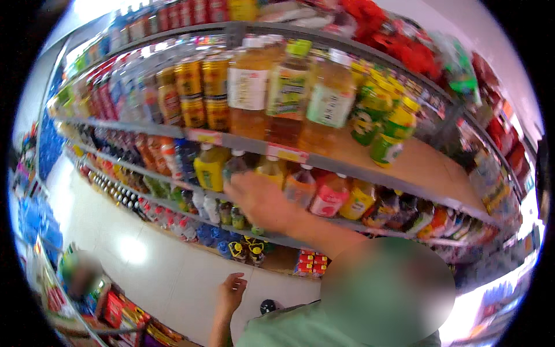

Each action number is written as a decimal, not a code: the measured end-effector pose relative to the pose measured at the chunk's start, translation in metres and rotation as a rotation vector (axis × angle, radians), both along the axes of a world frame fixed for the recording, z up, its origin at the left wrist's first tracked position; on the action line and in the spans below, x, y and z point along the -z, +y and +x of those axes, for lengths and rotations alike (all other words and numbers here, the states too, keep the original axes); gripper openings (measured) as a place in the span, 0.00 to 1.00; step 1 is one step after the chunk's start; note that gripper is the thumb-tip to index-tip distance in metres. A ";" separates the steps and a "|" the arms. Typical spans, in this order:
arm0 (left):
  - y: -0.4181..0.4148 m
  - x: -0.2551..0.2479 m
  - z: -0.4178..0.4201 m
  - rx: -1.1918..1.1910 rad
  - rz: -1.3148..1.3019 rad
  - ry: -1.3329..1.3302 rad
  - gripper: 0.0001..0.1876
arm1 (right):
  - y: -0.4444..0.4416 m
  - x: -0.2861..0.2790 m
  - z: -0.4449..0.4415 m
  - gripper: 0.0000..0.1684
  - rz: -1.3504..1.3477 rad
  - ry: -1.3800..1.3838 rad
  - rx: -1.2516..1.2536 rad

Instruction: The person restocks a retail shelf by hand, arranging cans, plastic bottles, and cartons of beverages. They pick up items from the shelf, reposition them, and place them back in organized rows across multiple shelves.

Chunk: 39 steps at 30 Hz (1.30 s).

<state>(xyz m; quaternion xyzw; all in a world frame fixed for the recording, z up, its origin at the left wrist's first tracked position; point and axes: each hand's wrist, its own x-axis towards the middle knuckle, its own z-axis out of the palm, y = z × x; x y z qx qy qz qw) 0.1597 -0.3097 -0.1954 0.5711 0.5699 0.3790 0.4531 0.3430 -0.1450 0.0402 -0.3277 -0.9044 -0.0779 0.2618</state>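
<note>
My right hand (pixel 260 201) reaches in from the lower right, blurred, in front of a lower shelf of drink bottles. Its fingers are near a clear bottle with a white cap (pixel 236 165) and a yellow-labelled bottle (pixel 209 169); contact cannot be told. Low over the floor, my left hand (pixel 235 286) hangs with loosely curled fingers and nothing in it. On the shelf above my right hand stand large bottles of amber drink (pixel 248 86), one with a green cap (pixel 288 89), beside gold cans (pixel 189 93) and green bottles with yellow caps (pixel 394 130).
The grey shelf edge (pixel 338 162) curves across the view with price tags (pixel 287 153). Red bagged goods (pixel 390 39) lie on top. Tiled floor (pixel 169 277) runs below the shelves. Red packaged goods (pixel 123 310) sit at the lower left. A black-and-white shoe (pixel 269 306) shows near my left hand.
</note>
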 end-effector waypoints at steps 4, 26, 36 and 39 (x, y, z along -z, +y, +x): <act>0.004 0.015 0.042 0.184 0.014 0.070 0.13 | -0.079 0.057 0.080 0.13 -0.015 -0.311 -0.044; -0.192 -0.109 0.585 1.106 0.586 0.299 0.14 | -0.540 0.127 0.564 0.14 -0.278 0.183 1.058; -0.179 -0.231 0.795 0.860 0.980 0.052 0.14 | -0.660 0.147 0.668 0.10 -0.299 0.436 1.323; -0.164 -0.252 0.862 0.761 1.192 0.008 0.15 | -0.684 0.146 0.705 0.10 -0.439 0.430 1.322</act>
